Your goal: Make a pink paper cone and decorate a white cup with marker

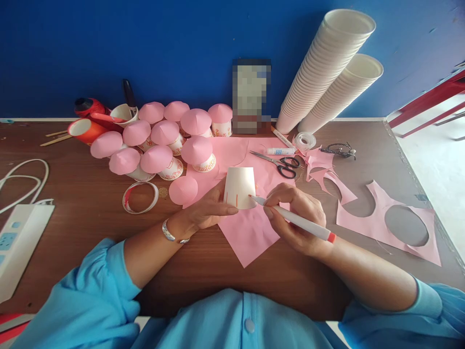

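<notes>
My left hand (pixel 209 208) grips an upside-down white paper cup (pixel 240 184) from its left side, thumb along the lower edge. Short orange-red strokes mark the cup's lower wall. In my right hand (pixel 300 218) is a white marker (pixel 305 225) with a red end cap; its tip meets the cup's right side. Beneath both hands lies a pink paper sheet (pixel 247 242). Just beyond are black-handled scissors (pixel 279 165) and a glue stick (pixel 281 151). A loose pink paper cone (pixel 183 190) sits left of the cup.
Several decorated cups with pink cone tops (pixel 165 133) stand at back left. Two tall cup stacks (pixel 323 63) lean at back right. Pink scraps (pixel 385 218) lie right. A tape roll (pixel 140 197), power strip (pixel 25 247) and blurred upright panel (pixel 251 97) are also there.
</notes>
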A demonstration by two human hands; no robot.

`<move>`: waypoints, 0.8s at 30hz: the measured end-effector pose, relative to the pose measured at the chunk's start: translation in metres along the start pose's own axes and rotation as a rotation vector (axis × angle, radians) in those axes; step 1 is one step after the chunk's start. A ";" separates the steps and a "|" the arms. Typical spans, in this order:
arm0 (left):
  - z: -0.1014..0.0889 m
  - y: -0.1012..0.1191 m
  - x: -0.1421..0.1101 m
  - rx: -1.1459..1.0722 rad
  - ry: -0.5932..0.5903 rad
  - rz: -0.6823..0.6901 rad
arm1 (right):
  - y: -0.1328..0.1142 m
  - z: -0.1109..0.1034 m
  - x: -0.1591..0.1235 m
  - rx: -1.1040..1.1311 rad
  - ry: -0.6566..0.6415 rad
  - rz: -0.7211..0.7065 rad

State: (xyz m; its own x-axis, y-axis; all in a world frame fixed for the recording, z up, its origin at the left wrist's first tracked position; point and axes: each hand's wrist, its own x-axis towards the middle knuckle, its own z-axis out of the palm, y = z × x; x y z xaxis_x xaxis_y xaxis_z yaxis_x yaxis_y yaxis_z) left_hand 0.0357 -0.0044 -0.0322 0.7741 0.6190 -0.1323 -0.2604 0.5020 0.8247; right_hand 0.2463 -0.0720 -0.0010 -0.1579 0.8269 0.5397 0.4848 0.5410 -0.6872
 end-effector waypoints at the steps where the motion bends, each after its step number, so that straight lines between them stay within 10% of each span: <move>1: -0.002 -0.002 0.001 -0.004 -0.002 0.000 | 0.000 0.000 0.000 -0.003 -0.006 -0.001; 24: -0.008 -0.008 0.003 -0.003 0.007 0.016 | -0.006 -0.009 0.001 0.097 -0.024 0.034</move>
State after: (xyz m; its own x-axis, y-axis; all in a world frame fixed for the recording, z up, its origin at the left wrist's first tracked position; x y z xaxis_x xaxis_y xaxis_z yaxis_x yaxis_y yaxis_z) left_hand 0.0354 -0.0015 -0.0439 0.7656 0.6313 -0.1236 -0.2739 0.4938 0.8253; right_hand 0.2504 -0.0756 0.0084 -0.1641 0.8481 0.5038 0.4052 0.5236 -0.7494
